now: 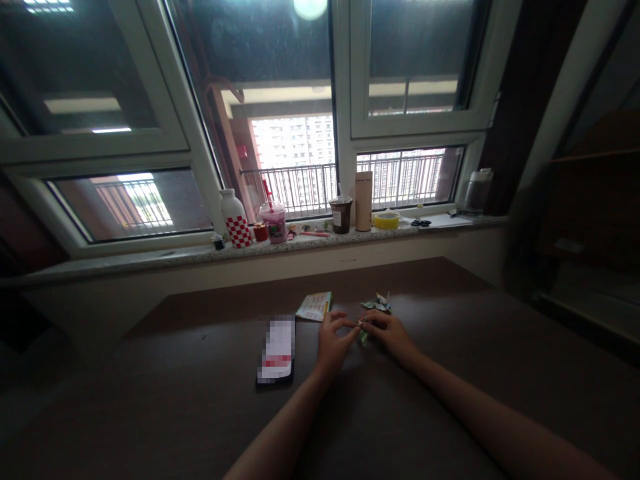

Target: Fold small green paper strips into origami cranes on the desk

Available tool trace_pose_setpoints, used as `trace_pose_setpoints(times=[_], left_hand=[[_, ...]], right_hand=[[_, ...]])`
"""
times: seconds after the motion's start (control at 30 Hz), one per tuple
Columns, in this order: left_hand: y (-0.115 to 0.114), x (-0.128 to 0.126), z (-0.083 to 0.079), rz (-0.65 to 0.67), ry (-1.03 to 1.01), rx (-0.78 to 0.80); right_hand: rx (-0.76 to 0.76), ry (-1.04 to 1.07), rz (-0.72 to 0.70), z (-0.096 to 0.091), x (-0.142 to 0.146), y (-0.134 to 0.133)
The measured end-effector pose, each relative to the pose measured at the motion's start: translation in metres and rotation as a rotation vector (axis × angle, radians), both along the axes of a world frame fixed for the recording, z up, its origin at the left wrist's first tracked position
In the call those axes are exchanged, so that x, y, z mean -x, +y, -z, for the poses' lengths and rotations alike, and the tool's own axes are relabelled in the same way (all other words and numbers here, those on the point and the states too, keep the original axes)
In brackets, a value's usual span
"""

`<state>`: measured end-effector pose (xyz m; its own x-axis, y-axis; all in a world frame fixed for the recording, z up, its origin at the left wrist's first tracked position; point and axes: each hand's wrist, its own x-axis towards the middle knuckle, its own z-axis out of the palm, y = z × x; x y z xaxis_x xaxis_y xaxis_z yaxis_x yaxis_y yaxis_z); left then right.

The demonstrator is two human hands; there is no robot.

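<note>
Small pale piece [360, 324]: right at my fingertips, where my two hands meet over the desk [200, 400]; too small for me to make out its shape
Left hand [330, 343]: thumb and index finger drawn narrow, their tips on the piece from its left side
Right hand [393, 335]: fingers bent and pinched in close, tips on the same piece from its right side
Green bit [364, 339]: just below the piece, beside my right fingers; I cannot tell whether I hold it or it lies on the desk
Green-and-white scraps [383, 307]: on the desk, just beyond my right fingers
Printed sheet [313, 307]: beyond my left hand, its right edge near my knuckles
Phone [278, 349]: on the desk, left of my left hand and apart from it, screen blurred over
Windowsill [195, 257]: past the desk, with a checked bottle [238, 227], a pink cup [274, 225], a dark cup [341, 217], a tan flask [363, 203] and a yellow tape roll [386, 221]
</note>
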<state>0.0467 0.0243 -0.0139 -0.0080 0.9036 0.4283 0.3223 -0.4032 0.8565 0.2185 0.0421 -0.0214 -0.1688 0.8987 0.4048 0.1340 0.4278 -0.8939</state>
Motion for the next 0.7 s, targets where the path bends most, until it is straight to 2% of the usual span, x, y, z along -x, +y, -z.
trace_pose_setpoints(times=[0.23,0.7], left_hand=[[-0.0020,0.0010,-0.0025,-0.027,-0.025,-0.033],[0.0045,-0.0012,0.0065,-0.052,0.038,-0.071]], right_hand=[[-0.044,-0.007,0.075,0.0013,-0.0003,0.0005],[-0.061,-0.064,0.118,-0.0006,-0.0005,-0.0026]])
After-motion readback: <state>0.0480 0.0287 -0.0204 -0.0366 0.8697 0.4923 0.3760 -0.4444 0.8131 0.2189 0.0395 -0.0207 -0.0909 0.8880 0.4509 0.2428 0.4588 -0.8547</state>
